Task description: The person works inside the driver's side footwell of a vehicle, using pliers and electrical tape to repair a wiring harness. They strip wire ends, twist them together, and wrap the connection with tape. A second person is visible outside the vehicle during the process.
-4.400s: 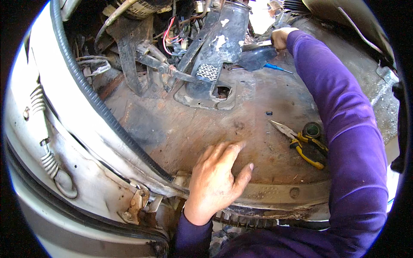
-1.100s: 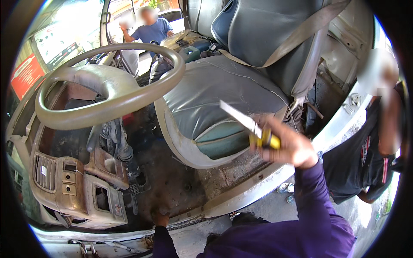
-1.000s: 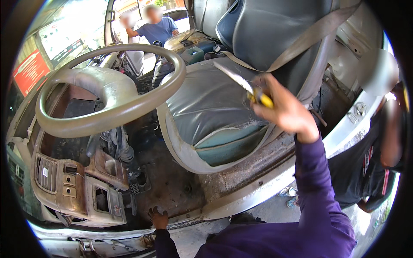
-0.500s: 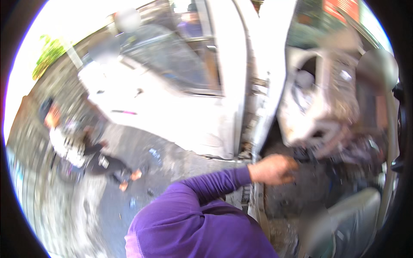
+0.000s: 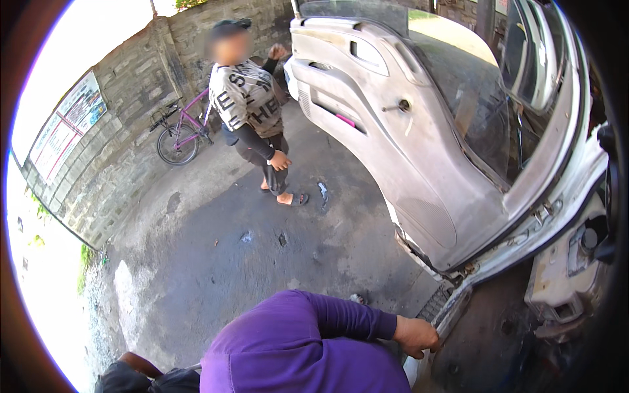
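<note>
My left hand (image 5: 418, 336), at the end of a purple sleeve, is over the vehicle's door sill (image 5: 453, 313), at the lower right. Its fingers are curled and closed, pointing down by the sill's inner edge; what they hold, if anything, is hidden. My right hand does not show. Beyond the sill, a vehicle door (image 5: 406, 167) stands swung wide, its worn beige inner panel facing me, with a window crank (image 5: 396, 106) and a pink item (image 5: 345, 120) in the pocket.
Another person (image 5: 252, 111) in a cap and patterned shirt stands beside the door's far edge, one hand raised near it. A purple bicycle (image 5: 183, 134) leans by a block wall (image 5: 128, 124). Inside the vehicle is a worn beige housing (image 5: 567, 275). Dark cloth (image 5: 177, 381) shows at lower left.
My view has swung left, so the door and the other person appear farther right. My left hand went from above the vehicle's floor to the sill. The other person is now upright beside the door.
</note>
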Available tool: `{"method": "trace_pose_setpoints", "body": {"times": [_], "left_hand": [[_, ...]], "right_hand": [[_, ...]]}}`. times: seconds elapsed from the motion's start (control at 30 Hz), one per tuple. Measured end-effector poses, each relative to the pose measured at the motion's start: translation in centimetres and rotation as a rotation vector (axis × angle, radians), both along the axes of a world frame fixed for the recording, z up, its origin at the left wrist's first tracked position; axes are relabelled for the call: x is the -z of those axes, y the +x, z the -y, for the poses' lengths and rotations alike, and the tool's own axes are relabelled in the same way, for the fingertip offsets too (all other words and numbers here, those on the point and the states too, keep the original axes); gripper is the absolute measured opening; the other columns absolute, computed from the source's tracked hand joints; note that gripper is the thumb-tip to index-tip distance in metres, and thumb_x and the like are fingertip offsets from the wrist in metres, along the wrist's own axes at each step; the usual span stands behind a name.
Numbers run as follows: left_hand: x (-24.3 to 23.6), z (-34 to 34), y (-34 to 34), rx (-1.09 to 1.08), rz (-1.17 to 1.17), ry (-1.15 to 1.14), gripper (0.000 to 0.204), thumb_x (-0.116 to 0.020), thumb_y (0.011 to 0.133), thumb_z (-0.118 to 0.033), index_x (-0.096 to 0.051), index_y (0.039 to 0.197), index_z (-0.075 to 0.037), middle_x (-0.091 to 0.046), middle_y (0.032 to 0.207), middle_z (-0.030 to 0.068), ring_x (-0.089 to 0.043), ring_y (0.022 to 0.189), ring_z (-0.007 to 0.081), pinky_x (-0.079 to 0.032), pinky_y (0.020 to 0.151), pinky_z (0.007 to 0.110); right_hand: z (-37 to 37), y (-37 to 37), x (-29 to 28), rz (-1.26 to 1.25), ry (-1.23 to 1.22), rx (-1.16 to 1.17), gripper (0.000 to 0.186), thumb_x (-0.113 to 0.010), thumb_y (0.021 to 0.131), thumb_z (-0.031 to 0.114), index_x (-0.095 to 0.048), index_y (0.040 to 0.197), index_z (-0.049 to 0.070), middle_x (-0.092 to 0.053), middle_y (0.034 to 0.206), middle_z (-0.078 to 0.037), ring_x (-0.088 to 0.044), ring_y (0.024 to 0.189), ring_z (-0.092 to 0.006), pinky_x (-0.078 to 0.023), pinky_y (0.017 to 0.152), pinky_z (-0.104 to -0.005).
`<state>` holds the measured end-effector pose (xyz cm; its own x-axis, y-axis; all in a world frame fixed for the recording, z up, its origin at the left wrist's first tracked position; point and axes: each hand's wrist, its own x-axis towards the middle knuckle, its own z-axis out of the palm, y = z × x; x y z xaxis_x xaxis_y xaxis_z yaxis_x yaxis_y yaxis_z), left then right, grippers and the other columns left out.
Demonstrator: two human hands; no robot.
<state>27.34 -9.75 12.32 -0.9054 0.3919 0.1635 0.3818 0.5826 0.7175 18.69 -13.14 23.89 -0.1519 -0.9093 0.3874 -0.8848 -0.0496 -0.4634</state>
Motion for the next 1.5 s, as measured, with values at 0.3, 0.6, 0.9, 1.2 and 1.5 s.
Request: {"method": "trace_pose_setpoints", "body": {"times": [0.3,0.6,0.9,1.2,1.5], "left_hand": [[1.0,2.8,4.3,-0.01,-0.005,-0.014,0.031,-0.071,0.073,-0.019,-0.073,0.099,-0.001,-0.071,0.1,0.0227,-0.068,0.098,0.0435,-0.055,0.085,0.052],[0.1,11.9,13.1,-0.13,0.086,-0.128,0.039,-0.071,0.077,-0.019,-0.068,0.111,0.0,-0.069,0.103,0.0205,-0.067,0.098,0.0423,-0.055,0.082,0.051],[1.5,16.4,22.3,-0.263,0.135,-0.037,0.043,-0.071,0.079,-0.022,-0.067,0.117,-0.002,-0.068,0.106,0.0201,-0.067,0.098,0.0423,-0.054,0.084,0.051],[0.7,18.8,24.7,-0.34,0.193,-0.092,0.046,-0.071,0.082,-0.021,-0.065,0.123,-0.003,-0.066,0.115,0.0207,-0.065,0.104,0.0423,-0.053,0.087,0.051],[0.8,17.6,24.3,-0.271,0.152,-0.074,0.043,-0.073,0.081,-0.017,-0.064,0.12,-0.002,-0.066,0.112,0.0202,-0.067,0.1,0.0426,-0.054,0.084,0.052]], "right_hand": [[21.0,10.9,-5.3,-0.086,-0.016,-0.344,0.027,-0.066,0.087,0.021,-0.066,0.099,-0.004,-0.067,0.102,-0.024,-0.066,0.101,-0.0381,-0.054,0.084,-0.0441],[38.9,21.6,-11.4,-0.239,-0.076,-0.375,0.024,-0.065,0.088,0.019,-0.064,0.098,-0.003,-0.067,0.103,-0.023,-0.065,0.103,-0.0366,-0.053,0.086,-0.0429],[46.8,28.4,-14.2,-0.291,-0.102,-0.378,0.02,-0.064,0.089,0.017,-0.063,0.097,-0.002,-0.066,0.104,-0.021,-0.064,0.106,-0.0352,-0.053,0.088,-0.0417],[48.8,30.7,-15.6,-0.273,-0.127,-0.424,0.017,-0.063,0.091,0.016,-0.062,0.096,-0.001,-0.065,0.105,-0.02,-0.063,0.108,-0.0337,-0.052,0.09,-0.0405],[50.9,32.2,-18.4,-0.269,-0.148,-0.532,0.014,-0.062,0.092,0.014,-0.06,0.095,0.0,-0.064,0.107,-0.018,-0.062,0.111,-0.0322,-0.052,0.092,-0.0393]]}}
